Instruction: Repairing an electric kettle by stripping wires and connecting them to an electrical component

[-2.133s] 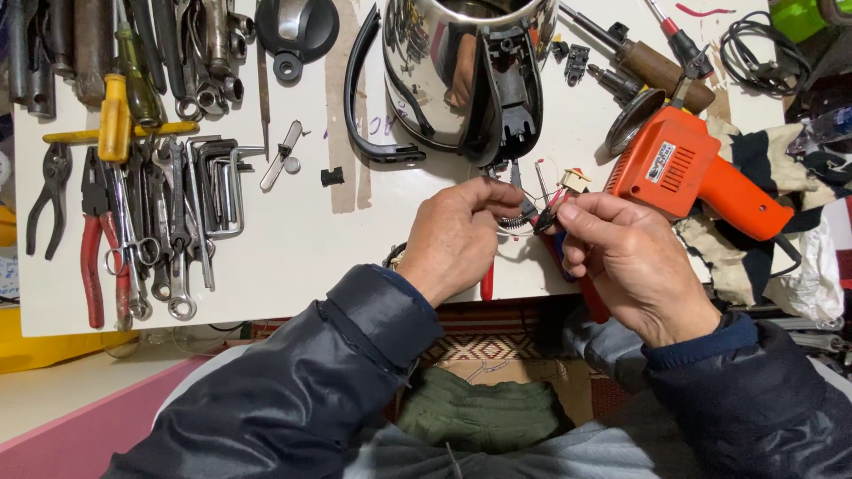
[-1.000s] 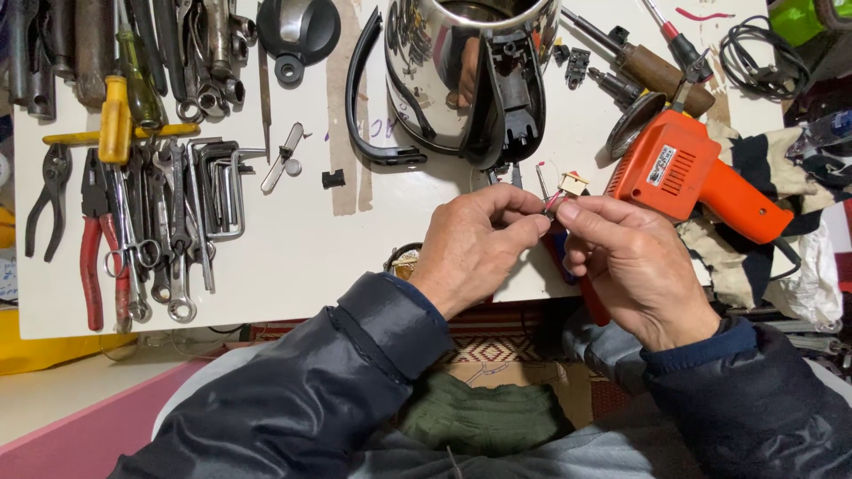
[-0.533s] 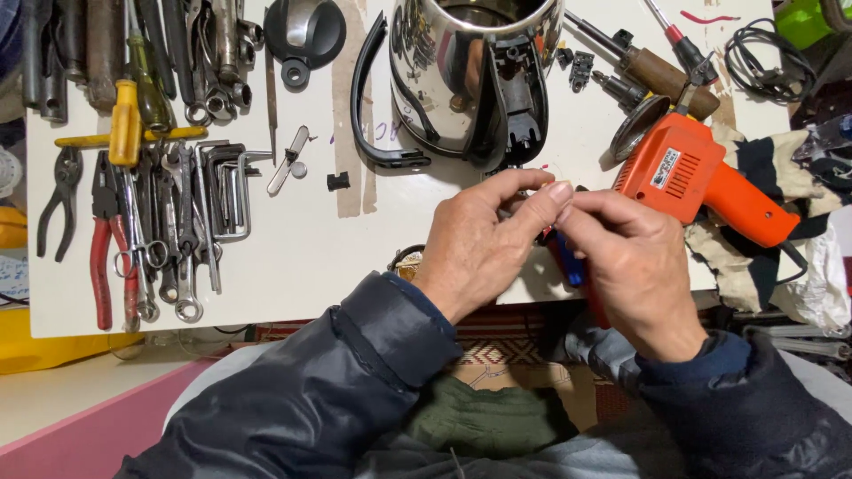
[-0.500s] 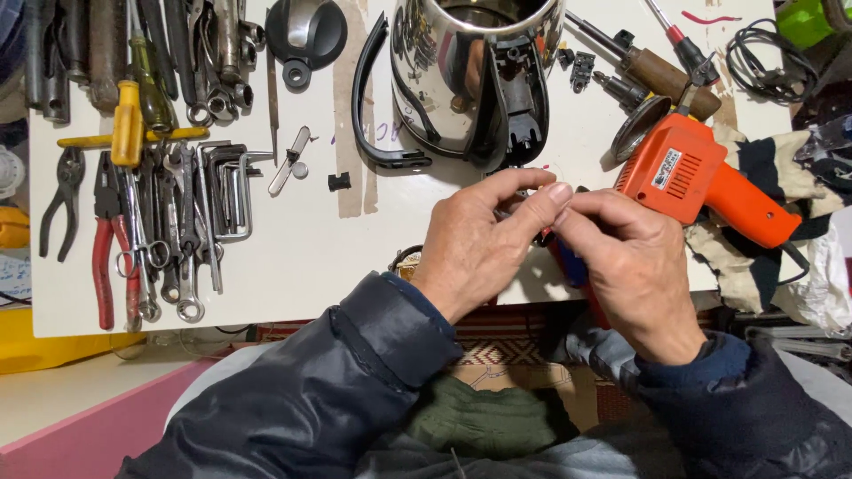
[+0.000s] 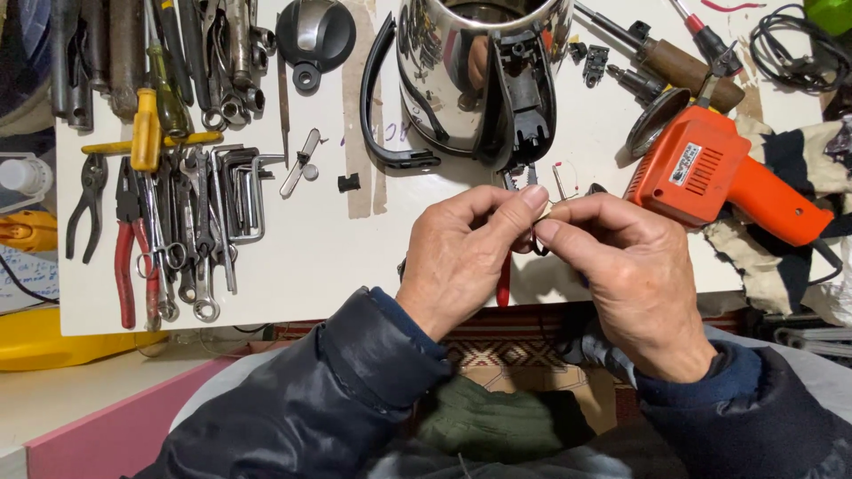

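Note:
My left hand [image 5: 466, 253] and my right hand [image 5: 626, 275] meet fingertip to fingertip over the front edge of the white work board [image 5: 302, 266]. Between them they pinch a small part with thin wires [image 5: 546, 213]; most of it is hidden by my fingers. A red-handled tool [image 5: 503, 282] hangs below my left hand. Just behind the hands lies a steel electric kettle body [image 5: 479, 75] on its side, its black handle [image 5: 382, 98] to the left.
An orange soldering gun [image 5: 723, 177] lies right of my hands on a rag [image 5: 803, 151]. Wrenches [image 5: 200, 231], red pliers [image 5: 129, 257] and a yellow screwdriver [image 5: 146, 133] fill the board's left. The kettle lid [image 5: 315, 35], screwdrivers [image 5: 674, 58] and a black cable [image 5: 799, 49] lie at the back.
My hands have drawn closer until the fingertips touch around the small part. The white connector seen earlier between them is now covered by my fingers.

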